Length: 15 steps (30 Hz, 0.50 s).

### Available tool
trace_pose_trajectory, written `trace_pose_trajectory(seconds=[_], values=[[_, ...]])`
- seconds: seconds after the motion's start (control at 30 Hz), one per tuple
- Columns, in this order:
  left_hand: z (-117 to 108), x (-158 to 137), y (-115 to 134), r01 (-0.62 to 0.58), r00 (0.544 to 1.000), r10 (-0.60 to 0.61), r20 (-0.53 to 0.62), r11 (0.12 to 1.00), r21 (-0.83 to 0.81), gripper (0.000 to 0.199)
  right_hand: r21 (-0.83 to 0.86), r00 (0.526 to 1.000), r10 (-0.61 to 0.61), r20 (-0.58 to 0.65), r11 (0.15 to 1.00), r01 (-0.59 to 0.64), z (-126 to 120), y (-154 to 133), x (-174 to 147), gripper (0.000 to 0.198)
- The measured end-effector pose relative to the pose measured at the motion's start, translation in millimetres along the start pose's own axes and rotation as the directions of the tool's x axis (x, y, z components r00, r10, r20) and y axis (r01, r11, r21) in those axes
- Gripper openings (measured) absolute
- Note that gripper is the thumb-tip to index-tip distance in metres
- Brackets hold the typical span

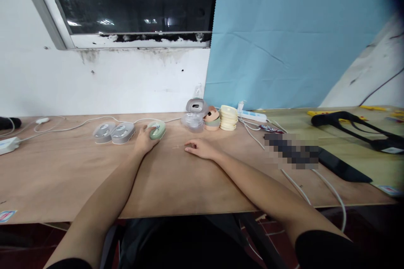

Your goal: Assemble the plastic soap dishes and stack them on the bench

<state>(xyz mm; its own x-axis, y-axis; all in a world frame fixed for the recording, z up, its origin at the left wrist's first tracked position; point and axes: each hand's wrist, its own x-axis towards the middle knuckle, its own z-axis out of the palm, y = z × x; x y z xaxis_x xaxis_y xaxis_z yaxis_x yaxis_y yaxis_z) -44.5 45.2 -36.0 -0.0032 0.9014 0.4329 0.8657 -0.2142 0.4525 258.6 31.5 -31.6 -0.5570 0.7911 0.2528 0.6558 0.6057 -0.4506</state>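
Note:
My left hand is closed around the left side of a green oval case with a clear-looking top, which stands on the wooden table. Just left of it sit two grey cases of the same shape, side by side. My right hand lies on the bare tabletop with its fingers loosely curled, a gap at the thumb and nothing held. Beyond that hand stand a stack of clear plastic covers topped by a grey shell, some orange and green shells, and a stack of cream rings.
A white power strip and its cables lie at the back right. A blurred dark object and a black flat item are on the right, near a black strap-like frame. A white cable crosses the back left.

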Motion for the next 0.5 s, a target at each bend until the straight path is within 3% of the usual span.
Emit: trace_pose_trajectory(seconds=[0.13, 0.23, 0.33, 0.4, 0.5], values=[[-9, 1, 5, -0.198, 0.976, 0.202, -0.086, 0.979, 0.053, 0.057, 0.005, 1.000, 0.000, 0.006, 1.000, 0.000, 0, 1, 0, 0.037], [-26, 4, 6, -0.236, 0.946, 0.253, -0.201, 0.966, 0.104, 0.053, -0.001, 1.000, 0.000, 0.001, 1.000, 0.000, 1, 2, 0, 0.037], [-51, 5, -6, -0.068, 0.900, 0.119, -0.419, 0.988, 0.136, 0.055, -0.009, 1.000, -0.016, -0.003, 1.000, 0.016, 1, 2, 0, 0.036], [-67, 3, -24, 0.087, 0.824, -0.005, -0.567, 0.989, 0.117, 0.058, -0.004, 1.000, -0.027, -0.005, 1.000, 0.027, 1, 2, 0, 0.036], [-85, -3, -61, 0.216, 0.697, -0.129, -0.705, 0.976, 0.034, 0.061, 0.006, 1.000, -0.024, -0.004, 1.000, 0.024, 1, 0, 0, 0.036]])
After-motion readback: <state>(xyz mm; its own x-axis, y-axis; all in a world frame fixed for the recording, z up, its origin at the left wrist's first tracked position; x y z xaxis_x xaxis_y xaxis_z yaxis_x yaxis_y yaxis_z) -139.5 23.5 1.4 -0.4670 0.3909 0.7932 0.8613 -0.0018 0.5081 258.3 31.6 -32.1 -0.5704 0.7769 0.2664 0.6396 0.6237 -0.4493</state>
